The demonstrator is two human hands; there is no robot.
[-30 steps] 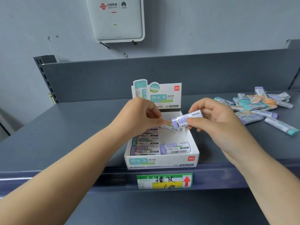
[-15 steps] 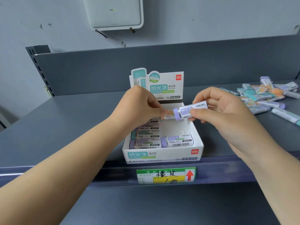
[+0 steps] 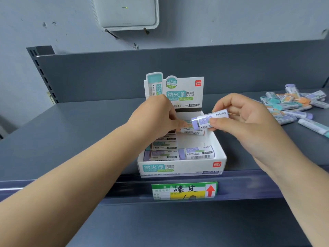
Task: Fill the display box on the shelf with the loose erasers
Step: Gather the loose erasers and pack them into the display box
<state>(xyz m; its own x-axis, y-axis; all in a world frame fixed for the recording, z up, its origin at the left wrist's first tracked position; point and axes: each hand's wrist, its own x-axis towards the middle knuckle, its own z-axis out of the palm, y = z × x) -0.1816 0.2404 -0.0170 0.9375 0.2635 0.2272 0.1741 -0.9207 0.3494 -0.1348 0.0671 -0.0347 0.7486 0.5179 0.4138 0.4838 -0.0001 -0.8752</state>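
Cardboard makes up the white display box (image 3: 181, 168) with teal lettering, which sits at the front edge of the grey metal shelf (image 3: 80, 132), its printed back flap standing upright behind it. Inside the box, along its left side and front wall, lie several sleeved erasers (image 3: 195, 153) with purple or teal ends, flat and side by side. The left hand (image 3: 158, 120) reaches over the box's left half, fingers curled, pinching one end of a white-sleeved eraser with an orange tip (image 3: 193, 131) that hangs above the box's rear part. The right hand (image 3: 249, 125) hovers over the box's right wall, thumb and curled fingers gripping a purple-tipped eraser in a white sleeve (image 3: 210, 120), held roughly level with its purple end pointing towards the left hand and just above the orange-tipped one. Right of the box, well apart from it on the same shelf, lies a loose heap of erasers (image 3: 292, 106) in purple, teal and orange. Below the box, on the shelf's front rail, hangs a green and yellow price label (image 3: 184, 191) with a red arrow. Above the box, on the grey wall, is a white plastic router (image 3: 128, 13) with a small green light.
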